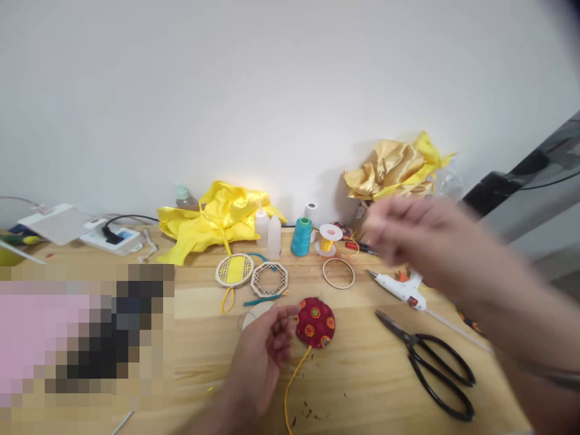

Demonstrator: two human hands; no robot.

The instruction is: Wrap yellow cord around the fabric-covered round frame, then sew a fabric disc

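My left hand [267, 344] has its fingers curled, and the fingertips pinch the left edge of a round disc covered in dark red patterned fabric [316, 323]. From the disc's lower edge a twisted yellow cord [294, 377] runs down toward me. A pale round piece [258, 314] is partly hidden behind the left hand. Raised above the right side of the table, my right hand [403, 235] is blurred by motion. Its fingers look drawn together, but anything between them cannot be made out.
Black-handled scissors [412, 341] and a white glue gun [399, 289] lie to the right. Wooden frames [269, 279], a thin ring [338, 273], a teal thread cone [301, 237] and a yellow spool [328, 240] stand farther back. Yellow satin [217, 217] and gold fabric [394, 166] heap near the wall.
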